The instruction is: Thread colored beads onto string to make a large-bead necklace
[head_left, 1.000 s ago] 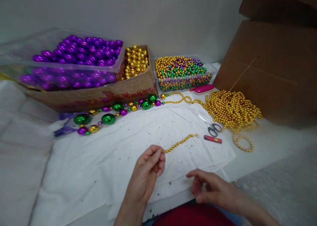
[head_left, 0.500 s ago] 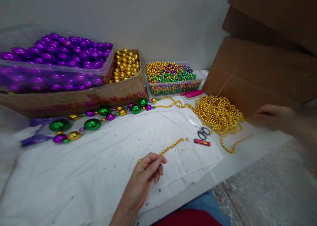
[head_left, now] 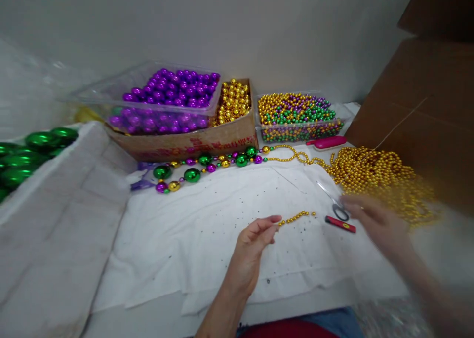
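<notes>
My left hand (head_left: 255,244) is closed in a pinch on a short string of gold beads (head_left: 296,217), whose far end points right over the white cloth. One gold bead (head_left: 313,214) sits slightly apart from that end. To the right, my right hand (head_left: 374,222) is smeared by motion, its fingertips drawn together. What they hold, if anything, is too blurred to name. Behind those fingertips lie the scissors (head_left: 339,211), partly covered by the hand. A red lighter (head_left: 340,224) is just below them, and a heap of gold bead strands (head_left: 370,167) spreads behind.
A bead necklace (head_left: 192,175) lies across the back of the white cloth (head_left: 148,259). Behind stand a clear bin of purple balls (head_left: 83,99), a carton of gold balls (head_left: 166,147) and a mixed-bead tub (head_left: 262,130). Large green balls (head_left: 40,150) are left; cardboard (head_left: 411,120) rises right.
My right hand has come in leftward from beyond the gold heap to beside the scissors. My left hand keeps its pinch on the beads. The view has swung left, revealing the green balls.
</notes>
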Available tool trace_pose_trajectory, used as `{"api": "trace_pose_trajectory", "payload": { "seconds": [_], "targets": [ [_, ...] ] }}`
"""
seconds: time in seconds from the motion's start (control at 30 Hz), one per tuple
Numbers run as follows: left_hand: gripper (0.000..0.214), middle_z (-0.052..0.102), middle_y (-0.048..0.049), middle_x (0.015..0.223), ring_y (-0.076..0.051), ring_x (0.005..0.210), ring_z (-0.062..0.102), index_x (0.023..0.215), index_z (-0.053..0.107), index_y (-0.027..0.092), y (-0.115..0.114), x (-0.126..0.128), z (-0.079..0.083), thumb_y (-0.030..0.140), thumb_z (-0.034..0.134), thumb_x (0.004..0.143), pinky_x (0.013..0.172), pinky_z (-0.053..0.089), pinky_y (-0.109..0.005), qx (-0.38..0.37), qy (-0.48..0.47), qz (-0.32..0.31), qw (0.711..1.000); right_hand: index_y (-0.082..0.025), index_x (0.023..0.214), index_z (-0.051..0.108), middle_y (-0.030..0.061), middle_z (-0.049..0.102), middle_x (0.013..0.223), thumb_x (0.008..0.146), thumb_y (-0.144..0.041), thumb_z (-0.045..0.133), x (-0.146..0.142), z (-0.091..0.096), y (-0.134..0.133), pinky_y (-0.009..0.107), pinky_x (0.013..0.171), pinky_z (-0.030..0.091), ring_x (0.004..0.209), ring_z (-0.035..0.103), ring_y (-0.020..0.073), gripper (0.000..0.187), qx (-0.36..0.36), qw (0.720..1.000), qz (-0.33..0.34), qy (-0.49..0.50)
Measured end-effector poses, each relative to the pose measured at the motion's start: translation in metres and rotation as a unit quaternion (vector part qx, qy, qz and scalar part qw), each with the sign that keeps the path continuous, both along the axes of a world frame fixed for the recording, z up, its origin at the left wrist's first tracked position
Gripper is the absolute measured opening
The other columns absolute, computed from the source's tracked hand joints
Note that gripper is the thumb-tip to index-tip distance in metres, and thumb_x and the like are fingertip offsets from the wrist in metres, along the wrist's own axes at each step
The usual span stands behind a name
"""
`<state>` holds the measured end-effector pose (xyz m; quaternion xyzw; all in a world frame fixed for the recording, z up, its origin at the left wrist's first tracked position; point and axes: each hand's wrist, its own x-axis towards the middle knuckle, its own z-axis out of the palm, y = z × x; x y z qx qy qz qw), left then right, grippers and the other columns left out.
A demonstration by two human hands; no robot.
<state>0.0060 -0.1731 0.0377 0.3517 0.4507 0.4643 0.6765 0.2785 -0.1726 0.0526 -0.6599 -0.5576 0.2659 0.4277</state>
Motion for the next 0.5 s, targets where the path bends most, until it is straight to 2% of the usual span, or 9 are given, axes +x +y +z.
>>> {"api": "trace_pose_trajectory", "payload": {
  "seconds": [0.03, 0.07, 0.13, 0.2, 0.23, 0.3, 0.33, 0.4, 0.5],
  "targets": [
    [0.008, 0.063, -0.0060, 0.117, -0.016, 0.105, 0.054, 0.075, 0.068, 0.017, -0.001, 0.004, 0.002, 0.025, 0.067, 0.077, 0.081, 0.042, -0.022, 0.019, 0.008, 0.006, 1.000, -0.026, 0.094, 0.068, 0.0074, 0.067, 0.099, 0.081, -0.041, 0.058, -0.038, -0.003, -0.002, 0.036, 0.069, 0.051, 0.087, 0.062, 0.0236, 0.023, -0.016, 0.998, 0.048, 0.044],
    [0.008, 0.058, -0.0051, 0.126, -0.019, 0.116, 0.048, 0.075, 0.069, 0.018, -0.001, 0.007, 0.004, 0.025, 0.066, 0.077, 0.091, 0.039, -0.026, 0.034, 0.015, 0.012, 0.999, -0.024, 0.103, 0.065, 0.0078, 0.067, 0.104, 0.081, -0.038, 0.058, -0.074, -0.006, -0.004, 0.034, 0.069, 0.051, 0.090, 0.062, 0.0222, 0.027, -0.045, 0.976, 0.109, 0.184],
    [0.011, 0.052, -0.0040, 0.134, -0.024, 0.126, 0.041, 0.074, 0.069, 0.019, -0.002, 0.007, 0.006, 0.028, 0.065, 0.078, 0.098, 0.035, -0.031, 0.049, 0.023, 0.022, 0.998, -0.023, 0.113, 0.059, 0.0072, 0.063, 0.109, 0.080, -0.035, 0.060, -0.130, -0.008, -0.008, 0.029, 0.067, 0.051, 0.089, 0.061, 0.0181, 0.035, -0.089, 0.890, 0.175, 0.410],
    [0.014, 0.051, -0.0040, 0.135, -0.026, 0.127, 0.040, 0.072, 0.069, 0.019, -0.003, 0.000, 0.005, 0.030, 0.064, 0.078, 0.101, 0.033, -0.034, 0.047, 0.031, 0.042, 0.998, -0.021, 0.107, 0.058, 0.0027, 0.064, 0.087, 0.079, -0.036, 0.062, -0.162, -0.011, -0.010, 0.019, 0.045, 0.041, 0.056, 0.053, 0.0085, 0.032, -0.135, 0.827, 0.190, 0.511],
    [0.015, 0.052, -0.0041, 0.134, -0.026, 0.126, 0.040, 0.071, 0.068, 0.018, -0.004, -0.005, 0.003, 0.031, 0.064, 0.078, 0.102, 0.031, -0.035, 0.040, 0.034, 0.055, 0.997, -0.019, 0.100, 0.059, -0.0012, 0.060, 0.073, 0.079, -0.038, 0.063, -0.170, -0.013, -0.010, 0.017, 0.038, 0.030, 0.043, 0.041, 0.0047, 0.028, -0.160, 0.816, 0.186, 0.523],
    [0.014, 0.056, -0.0051, 0.128, -0.024, 0.122, 0.044, 0.076, 0.068, 0.018, -0.005, -0.016, -0.002, 0.032, 0.066, 0.077, 0.105, 0.029, -0.036, 0.009, 0.021, 0.076, 0.997, -0.017, 0.083, 0.057, -0.0073, 0.047, 0.053, 0.078, -0.042, 0.064, -0.173, -0.020, -0.011, 0.017, 0.035, 0.015, 0.036, 0.023, 0.0023, 0.026, -0.196, 0.833, 0.172, 0.488],
    [0.015, 0.058, -0.0060, 0.123, -0.024, 0.119, 0.047, 0.079, 0.069, 0.018, -0.005, -0.021, -0.004, 0.032, 0.067, 0.077, 0.104, 0.030, -0.037, -0.010, -0.001, 0.080, 0.997, -0.017, 0.075, 0.056, -0.0081, 0.043, 0.050, 0.077, -0.043, 0.065, -0.170, -0.024, -0.012, 0.018, 0.036, 0.014, 0.036, 0.022, 0.0026, 0.028, -0.198, 0.853, 0.170, 0.451],
    [0.017, 0.063, -0.0072, 0.112, -0.024, 0.112, 0.052, 0.083, 0.068, 0.017, -0.004, -0.031, -0.005, 0.032, 0.069, 0.075, 0.101, 0.037, -0.039, -0.044, -0.079, 0.081, 0.993, -0.016, 0.066, 0.054, -0.0063, 0.043, 0.050, 0.075, -0.041, 0.066, -0.162, -0.034, -0.014, 0.019, 0.041, 0.023, 0.043, 0.032, 0.0048, 0.030, -0.172, 0.895, 0.184, 0.369],
    [0.018, 0.065, -0.0049, 0.092, -0.020, 0.094, 0.060, 0.077, 0.066, 0.016, 0.000, -0.057, 0.005, 0.027, 0.076, 0.067, 0.086, 0.051, -0.035, -0.067, -0.178, 0.137, 0.972, -0.015, 0.064, 0.055, -0.0034, 0.046, 0.056, 0.079, -0.035, 0.061, -0.146, -0.044, -0.020, 0.021, 0.052, 0.031, 0.056, 0.042, 0.0090, 0.026, -0.144, 0.928, 0.219, 0.263]
  ]
}}
